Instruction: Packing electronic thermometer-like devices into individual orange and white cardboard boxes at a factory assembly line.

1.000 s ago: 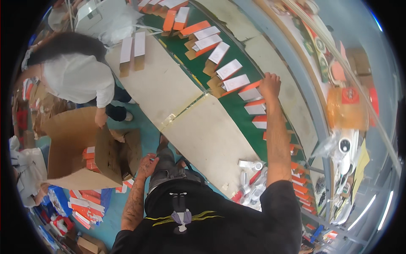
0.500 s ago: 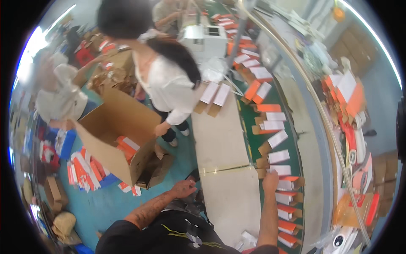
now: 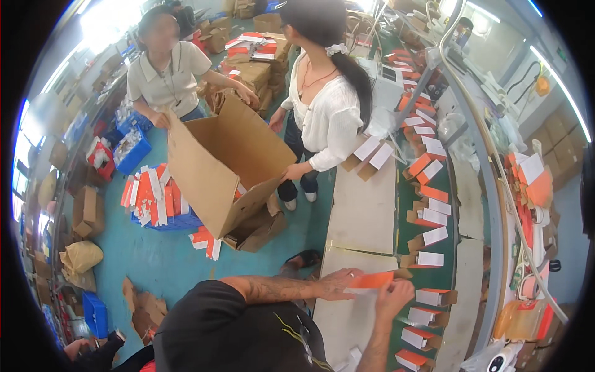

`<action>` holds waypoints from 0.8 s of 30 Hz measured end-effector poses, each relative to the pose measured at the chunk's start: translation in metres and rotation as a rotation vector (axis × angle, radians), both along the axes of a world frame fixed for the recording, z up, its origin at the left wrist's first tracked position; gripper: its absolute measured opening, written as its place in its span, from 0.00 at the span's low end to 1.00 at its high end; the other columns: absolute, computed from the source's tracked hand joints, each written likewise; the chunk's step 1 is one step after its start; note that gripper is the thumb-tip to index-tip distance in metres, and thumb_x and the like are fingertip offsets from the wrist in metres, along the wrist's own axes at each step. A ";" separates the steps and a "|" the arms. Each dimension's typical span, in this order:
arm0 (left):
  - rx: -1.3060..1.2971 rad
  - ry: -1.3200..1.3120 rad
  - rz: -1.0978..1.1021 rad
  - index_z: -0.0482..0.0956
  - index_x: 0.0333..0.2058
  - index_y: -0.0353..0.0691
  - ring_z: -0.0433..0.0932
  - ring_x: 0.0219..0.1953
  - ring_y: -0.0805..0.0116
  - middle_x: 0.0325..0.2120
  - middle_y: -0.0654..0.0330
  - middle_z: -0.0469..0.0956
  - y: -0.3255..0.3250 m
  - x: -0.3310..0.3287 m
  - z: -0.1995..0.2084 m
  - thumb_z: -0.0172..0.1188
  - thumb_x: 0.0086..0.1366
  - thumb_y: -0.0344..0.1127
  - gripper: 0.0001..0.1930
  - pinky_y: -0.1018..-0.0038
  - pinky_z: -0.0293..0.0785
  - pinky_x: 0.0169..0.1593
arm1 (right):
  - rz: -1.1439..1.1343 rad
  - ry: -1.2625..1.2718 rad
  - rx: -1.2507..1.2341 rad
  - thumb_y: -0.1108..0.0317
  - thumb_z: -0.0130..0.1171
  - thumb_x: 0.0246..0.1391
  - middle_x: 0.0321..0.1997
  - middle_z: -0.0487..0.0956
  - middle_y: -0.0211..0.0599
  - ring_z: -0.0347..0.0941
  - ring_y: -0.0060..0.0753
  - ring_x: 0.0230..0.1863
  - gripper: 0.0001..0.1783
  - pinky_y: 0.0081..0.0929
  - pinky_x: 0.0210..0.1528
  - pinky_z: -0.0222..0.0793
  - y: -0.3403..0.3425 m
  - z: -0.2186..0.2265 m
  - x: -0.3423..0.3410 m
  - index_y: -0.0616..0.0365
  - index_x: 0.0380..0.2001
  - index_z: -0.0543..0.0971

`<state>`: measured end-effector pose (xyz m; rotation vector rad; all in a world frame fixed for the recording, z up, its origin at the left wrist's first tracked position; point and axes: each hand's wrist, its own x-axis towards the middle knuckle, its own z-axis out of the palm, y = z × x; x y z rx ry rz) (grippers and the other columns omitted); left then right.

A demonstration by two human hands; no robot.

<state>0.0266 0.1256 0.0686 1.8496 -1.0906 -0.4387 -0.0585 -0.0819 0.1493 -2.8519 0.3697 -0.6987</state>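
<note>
Over the pale worktop I hold an orange and white carton (image 3: 372, 282) with a brown flap standing out at its right end. My right hand (image 3: 395, 299) is closed round the carton's right end. Against its left end my left hand (image 3: 338, 284) is closed, its fingertips partly hidden behind the carton. Just right of my right hand, several similar orange and white cartons (image 3: 436, 297) lie in a row on a green conveyor belt (image 3: 406, 204), brown flaps outward.
Two co-workers stand ahead, each with a hand on a large open cardboard box (image 3: 201, 170). A blue bin heaped with orange and white pieces (image 3: 158, 198) stands left of it. A metal rail (image 3: 496, 186) runs along the belt's right. Torn cardboard (image 3: 144, 308) lies on the floor.
My right hand has taken a carton from the belt and brought it left over the worktop. My left hand has come across to it. The view has turned left.
</note>
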 end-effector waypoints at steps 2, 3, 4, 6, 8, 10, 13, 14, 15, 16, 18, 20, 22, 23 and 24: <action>0.004 -0.060 0.097 0.61 0.68 0.37 0.65 0.67 0.47 0.59 0.47 0.71 -0.006 -0.009 0.022 0.67 0.65 0.46 0.39 0.57 0.63 0.71 | -0.143 0.042 0.342 0.67 0.61 0.60 0.39 0.76 0.47 0.70 0.56 0.52 0.08 0.58 0.60 0.60 0.042 -0.014 -0.020 0.60 0.33 0.74; -0.002 -0.060 0.095 0.61 0.68 0.37 0.65 0.67 0.47 0.59 0.47 0.71 -0.007 -0.014 0.021 0.67 0.65 0.46 0.39 0.57 0.63 0.71 | -0.145 0.041 0.337 0.67 0.61 0.60 0.39 0.76 0.47 0.70 0.56 0.52 0.08 0.58 0.60 0.60 0.058 -0.025 -0.028 0.60 0.33 0.74; 0.006 -0.042 0.061 0.62 0.67 0.37 0.68 0.63 0.45 0.57 0.46 0.73 -0.009 -0.018 0.018 0.69 0.62 0.45 0.40 0.54 0.65 0.68 | -0.157 -0.024 0.396 0.67 0.60 0.60 0.39 0.78 0.47 0.71 0.55 0.53 0.09 0.57 0.65 0.58 0.073 -0.036 -0.036 0.61 0.34 0.74; 0.019 -0.020 0.034 0.63 0.66 0.37 0.71 0.59 0.42 0.55 0.45 0.74 -0.007 -0.025 0.001 0.71 0.59 0.44 0.40 0.52 0.68 0.66 | -0.161 -0.083 0.460 0.66 0.60 0.61 0.40 0.79 0.47 0.72 0.54 0.54 0.09 0.56 0.70 0.55 0.096 -0.038 -0.046 0.61 0.35 0.74; 0.052 0.118 -0.060 0.65 0.62 0.37 0.73 0.57 0.43 0.53 0.46 0.75 -0.004 -0.034 -0.023 0.72 0.57 0.42 0.38 0.52 0.69 0.64 | -0.133 0.149 0.407 0.62 0.60 0.62 0.43 0.81 0.45 0.72 0.51 0.58 0.12 0.60 0.77 0.44 0.115 -0.016 -0.057 0.60 0.38 0.76; 0.012 0.122 -0.136 0.66 0.61 0.37 0.73 0.56 0.44 0.52 0.47 0.75 -0.004 -0.039 -0.035 0.72 0.57 0.41 0.36 0.52 0.69 0.63 | -0.221 0.298 0.335 0.58 0.61 0.62 0.46 0.82 0.44 0.70 0.49 0.62 0.18 0.68 0.78 0.36 0.130 0.004 -0.067 0.60 0.46 0.78; -0.073 0.111 -0.262 0.67 0.59 0.38 0.74 0.55 0.45 0.49 0.48 0.75 -0.007 -0.047 -0.044 0.73 0.56 0.41 0.35 0.53 0.69 0.62 | -0.168 0.325 0.224 0.54 0.60 0.63 0.50 0.82 0.44 0.68 0.47 0.66 0.23 0.73 0.77 0.31 0.134 0.003 -0.093 0.59 0.54 0.78; -0.112 0.096 -0.315 0.68 0.59 0.38 0.74 0.55 0.45 0.48 0.49 0.75 -0.006 -0.050 -0.041 0.73 0.56 0.42 0.35 0.54 0.69 0.62 | -0.171 0.316 0.214 0.56 0.61 0.62 0.53 0.81 0.47 0.68 0.49 0.66 0.25 0.71 0.76 0.35 0.135 0.004 -0.100 0.60 0.56 0.77; -0.113 0.100 -0.323 0.68 0.59 0.38 0.74 0.55 0.45 0.48 0.49 0.75 -0.007 -0.053 -0.038 0.73 0.56 0.42 0.35 0.54 0.69 0.62 | -0.171 0.306 0.203 0.57 0.62 0.62 0.56 0.79 0.50 0.67 0.50 0.67 0.26 0.68 0.76 0.39 0.137 0.004 -0.106 0.60 0.58 0.76; -0.148 0.062 -0.313 0.68 0.58 0.38 0.73 0.56 0.46 0.50 0.49 0.75 -0.008 -0.055 -0.034 0.74 0.56 0.42 0.35 0.55 0.69 0.63 | -0.177 0.307 0.202 0.57 0.62 0.62 0.56 0.79 0.50 0.67 0.50 0.67 0.26 0.68 0.76 0.39 0.137 0.000 -0.114 0.60 0.58 0.76; -0.181 0.029 -0.308 0.69 0.58 0.39 0.73 0.57 0.47 0.51 0.49 0.75 -0.010 -0.051 -0.026 0.76 0.56 0.43 0.35 0.57 0.69 0.64 | -0.188 -0.044 0.290 0.60 0.64 0.61 0.61 0.75 0.55 0.66 0.55 0.68 0.26 0.63 0.73 0.50 0.134 -0.016 -0.140 0.62 0.58 0.76; -0.119 -0.068 -0.317 0.69 0.59 0.39 0.71 0.58 0.46 0.51 0.49 0.75 -0.012 -0.047 -0.025 0.76 0.56 0.46 0.37 0.56 0.68 0.65 | -0.284 -0.081 0.383 0.61 0.65 0.60 0.63 0.74 0.57 0.65 0.58 0.68 0.27 0.62 0.71 0.53 0.132 -0.034 -0.177 0.63 0.59 0.75; -0.049 0.006 -0.323 0.68 0.60 0.40 0.71 0.58 0.46 0.51 0.48 0.74 -0.005 -0.046 -0.040 0.75 0.56 0.48 0.38 0.56 0.68 0.64 | -0.376 -0.118 0.479 0.63 0.65 0.60 0.64 0.72 0.58 0.65 0.60 0.68 0.28 0.61 0.69 0.57 0.124 -0.067 -0.228 0.63 0.60 0.73; 0.018 0.076 -0.327 0.68 0.61 0.40 0.71 0.58 0.45 0.51 0.48 0.74 -0.003 -0.045 -0.050 0.74 0.56 0.50 0.39 0.56 0.68 0.64 | -0.546 -0.044 0.454 0.60 0.66 0.60 0.64 0.72 0.58 0.65 0.62 0.67 0.30 0.62 0.69 0.56 0.114 -0.099 -0.260 0.64 0.61 0.72; 0.022 0.077 -0.334 0.68 0.61 0.40 0.71 0.58 0.45 0.51 0.48 0.74 0.001 -0.045 -0.059 0.74 0.56 0.50 0.39 0.56 0.68 0.64 | -0.720 0.031 0.429 0.57 0.66 0.60 0.65 0.72 0.58 0.66 0.64 0.66 0.33 0.63 0.69 0.56 0.111 -0.126 -0.287 0.64 0.62 0.71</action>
